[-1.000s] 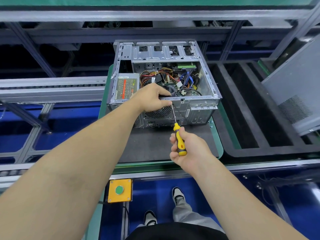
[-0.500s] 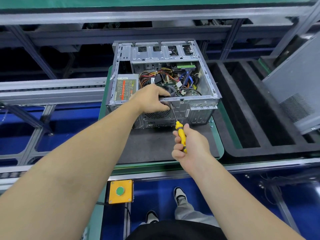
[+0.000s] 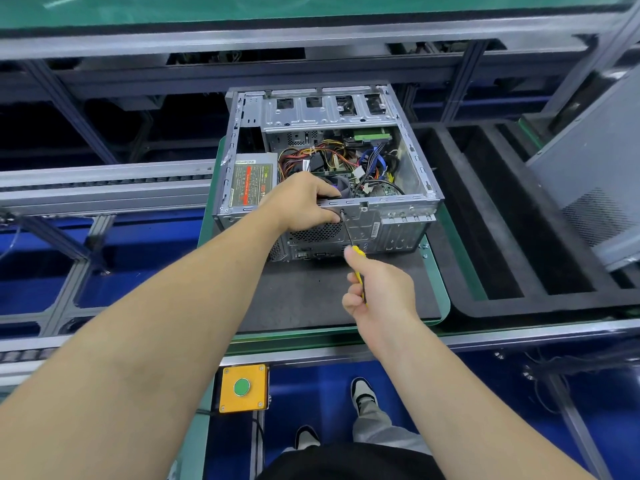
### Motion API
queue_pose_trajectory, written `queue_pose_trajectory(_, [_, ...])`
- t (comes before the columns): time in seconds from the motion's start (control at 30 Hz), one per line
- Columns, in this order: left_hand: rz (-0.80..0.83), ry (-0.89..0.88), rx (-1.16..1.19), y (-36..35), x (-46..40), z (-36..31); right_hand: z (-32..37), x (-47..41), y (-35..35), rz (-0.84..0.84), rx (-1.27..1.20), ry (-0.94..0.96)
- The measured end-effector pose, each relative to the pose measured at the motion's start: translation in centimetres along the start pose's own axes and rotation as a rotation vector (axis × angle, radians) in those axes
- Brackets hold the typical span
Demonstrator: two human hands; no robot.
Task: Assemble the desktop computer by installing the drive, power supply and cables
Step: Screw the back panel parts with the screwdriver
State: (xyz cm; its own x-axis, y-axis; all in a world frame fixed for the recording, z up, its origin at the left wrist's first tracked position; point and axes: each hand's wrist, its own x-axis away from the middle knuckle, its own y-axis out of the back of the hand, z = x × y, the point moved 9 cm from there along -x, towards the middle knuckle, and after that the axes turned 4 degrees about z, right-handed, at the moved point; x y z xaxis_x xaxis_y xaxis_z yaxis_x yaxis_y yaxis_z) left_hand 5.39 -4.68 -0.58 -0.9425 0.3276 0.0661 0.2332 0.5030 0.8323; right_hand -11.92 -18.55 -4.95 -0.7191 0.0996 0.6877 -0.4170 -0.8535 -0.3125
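Note:
An open grey computer case (image 3: 398, 216) lies on its side on a dark mat (image 3: 311, 296). Inside sit the power supply (image 3: 251, 180) at the left, a bundle of coloured cables (image 3: 332, 157) and a green-boarded drive (image 3: 372, 135) at the back. My left hand (image 3: 301, 202) grips the case's near top rim, fingers curled over the edge beside a screw. My right hand (image 3: 377, 289) grips a yellow-handled screwdriver (image 3: 358, 271); its shaft slants up and its tip meets the screw on the rear panel next to my left thumb.
A black foam tray (image 3: 502, 216) with long slots lies to the right, and a grey side panel (image 3: 595, 174) leans beyond it. A roller conveyor rail (image 3: 104, 185) runs off left. A yellow box with a green button (image 3: 242, 388) hangs under the bench edge.
My right hand has pushed the screwdriver forward and up, closing in on the rear panel, and turned around the handle. My left hand stays on the rim.

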Motion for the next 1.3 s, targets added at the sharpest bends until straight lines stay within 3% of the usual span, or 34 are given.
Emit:
queue_pose_trajectory(0.17, [-0.003,-0.005,-0.006,0.0,0.0,0.0,0.7,-0.4,1.1,-0.046,0.195,0.009])
queue_pose_trajectory(0.27, [-0.009,-0.008,-0.015,0.0,0.0,0.0,-0.8,-0.2,-0.3,0.097,-0.009,-0.186])
queue_pose_trajectory(0.33, [-0.012,-0.011,-0.022,0.1,0.0,-0.1,-0.8,0.0,-0.9,0.123,-0.063,-0.165])
queue_pose_trajectory(0.47, [-0.008,-0.004,-0.022,0.0,0.0,0.0,-0.1,-0.1,-0.5,0.042,0.065,-0.05])
queue_pose_trajectory(0.57, [-0.02,-0.004,-0.025,0.1,0.0,0.0,-0.8,-0.3,-0.2,0.048,0.218,-0.124])
queue_pose_trajectory(0.67, [-0.018,0.004,-0.022,0.1,-0.1,0.1,-1.9,0.0,-1.0,0.102,0.054,-0.207])
queue_pose_trajectory(0.8, [-0.017,0.003,-0.02,0.1,-0.1,0.2,-1.4,0.2,-1.6,0.078,-0.128,-0.152])
queue_pose_trajectory(0.9, [-0.009,0.006,-0.016,0.0,-0.1,0.1,-0.8,0.1,-0.9,0.038,0.013,-0.096])
queue_pose_trajectory(1.0, [-0.012,0.006,-0.016,0.0,-0.1,0.1,-1.7,-0.1,-0.7,0.016,0.135,-0.177])
queue_pose_trajectory(1.2, [-0.009,0.011,-0.013,0.0,-0.2,0.2,-2.5,1.2,-4.5,0.279,-0.436,-0.441])
queue_pose_trajectory(1.3, [-0.008,0.024,-0.009,-0.1,-0.2,0.3,-1.5,0.3,-3.0,0.169,-0.084,-0.203])
